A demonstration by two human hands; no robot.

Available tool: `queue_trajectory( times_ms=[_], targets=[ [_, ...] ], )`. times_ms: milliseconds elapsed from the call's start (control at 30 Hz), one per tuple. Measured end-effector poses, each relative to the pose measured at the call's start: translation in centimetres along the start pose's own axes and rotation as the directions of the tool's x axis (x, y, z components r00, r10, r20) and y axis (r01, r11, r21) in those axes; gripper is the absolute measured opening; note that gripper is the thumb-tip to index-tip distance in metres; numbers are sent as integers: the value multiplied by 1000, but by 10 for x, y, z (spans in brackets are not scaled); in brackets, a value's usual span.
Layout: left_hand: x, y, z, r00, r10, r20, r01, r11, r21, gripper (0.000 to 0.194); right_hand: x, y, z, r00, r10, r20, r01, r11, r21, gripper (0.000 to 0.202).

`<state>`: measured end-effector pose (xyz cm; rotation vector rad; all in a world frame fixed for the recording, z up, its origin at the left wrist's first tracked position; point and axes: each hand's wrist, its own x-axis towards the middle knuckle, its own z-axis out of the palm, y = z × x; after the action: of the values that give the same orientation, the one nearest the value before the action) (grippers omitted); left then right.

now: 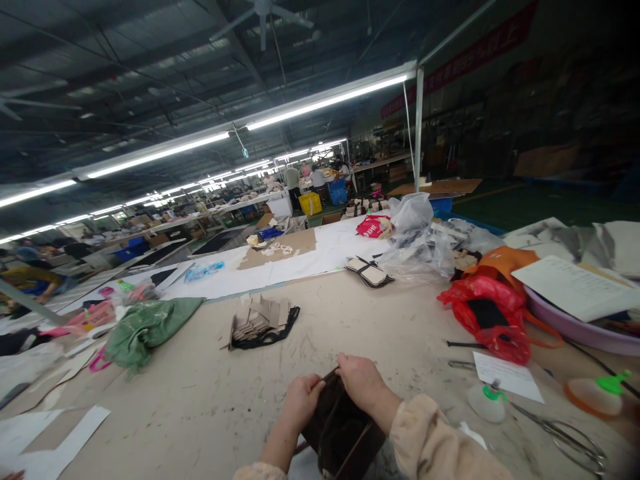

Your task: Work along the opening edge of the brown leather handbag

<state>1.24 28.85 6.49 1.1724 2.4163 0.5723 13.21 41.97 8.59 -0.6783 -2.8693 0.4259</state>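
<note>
A dark brown pouch-like piece (338, 437) is held up at the near edge of the table, its opening facing me and its inside in shadow. My left hand (301, 401) pinches its upper left edge between thumb and fingers. On the top edge, close beside it, my right hand (364, 385) is closed on the same piece. The lower part of the piece runs out of view. Beyond my hands lies a pile of beige flat pieces (263, 317) with black strips around it.
Right: scissors (570, 433), a green-capped bottle (487, 402), a paper slip (507, 377), a red plastic bag (493, 313) and a purple basin (585, 327). Left: a green sack (150, 328) and white sheets (60, 440). A tied bundle (370, 271) lies farther back. Other people work far off.
</note>
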Motion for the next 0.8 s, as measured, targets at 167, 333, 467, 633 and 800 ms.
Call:
queue_trajectory(
  times_ms=[167,333,467,633,800],
  targets=[
    [-3,2,0,1000,16,-1,-16,1000,17,29,-2,1,0,999,-32,1,32,999,-3,18],
    [-3,12,-7,997,35,74,-41,996,83,22,0,1,0,1000,-21,21,21,1000,6,20],
    [5,24,-6,996,55,70,-63,992,113,24,1,2,0,1000,-6,8,6,1000,-11,17],
    [15,27,4,999,-4,36,-3,984,177,28,-5,8,-9,1000,-25,-3,25,1000,-9,16],
    [18,23,5,998,-18,57,11,992,125,24,-10,10,-14,1000,-4,4,4,999,-37,23]
  ],
)
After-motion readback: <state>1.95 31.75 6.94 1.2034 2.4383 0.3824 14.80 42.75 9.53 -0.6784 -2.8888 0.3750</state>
